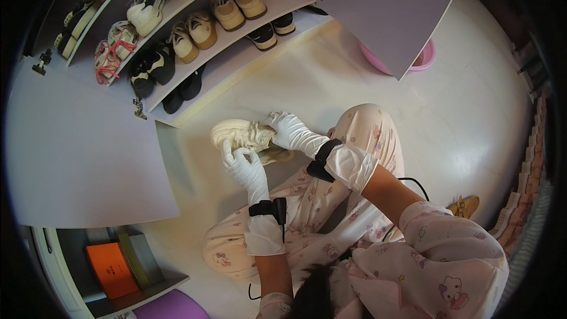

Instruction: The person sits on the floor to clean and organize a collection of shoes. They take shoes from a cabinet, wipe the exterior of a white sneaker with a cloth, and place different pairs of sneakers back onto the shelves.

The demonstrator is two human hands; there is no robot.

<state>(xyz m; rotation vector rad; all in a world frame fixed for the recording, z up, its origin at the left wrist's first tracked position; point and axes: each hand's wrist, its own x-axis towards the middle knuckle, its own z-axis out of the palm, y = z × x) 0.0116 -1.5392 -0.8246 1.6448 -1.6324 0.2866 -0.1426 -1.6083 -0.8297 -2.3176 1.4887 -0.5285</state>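
A cream lace-up sneaker (239, 132) is held in front of my crossed legs, its toe pointing left. My right hand (288, 129), in a white glove, grips the shoe at its right end, around the ankle opening. My left hand (243, 164), gloved too, touches the near side of the toe with a fingertip; its other fingers are curled. Below the sneaker, a cream shoe-like piece (275, 156) shows partly behind the hands; what it is cannot be told. Black straps with small boxes circle both wrists.
An open shoe cabinet (283, 0) with several shoes on its shelves stands ahead. Its doors swing out at left (88, 150) and right (381, 4). A pink basin (427, 55) is behind the right door. An orange box (110, 270) stands lower left; a brown shoe (465, 207) lies right.
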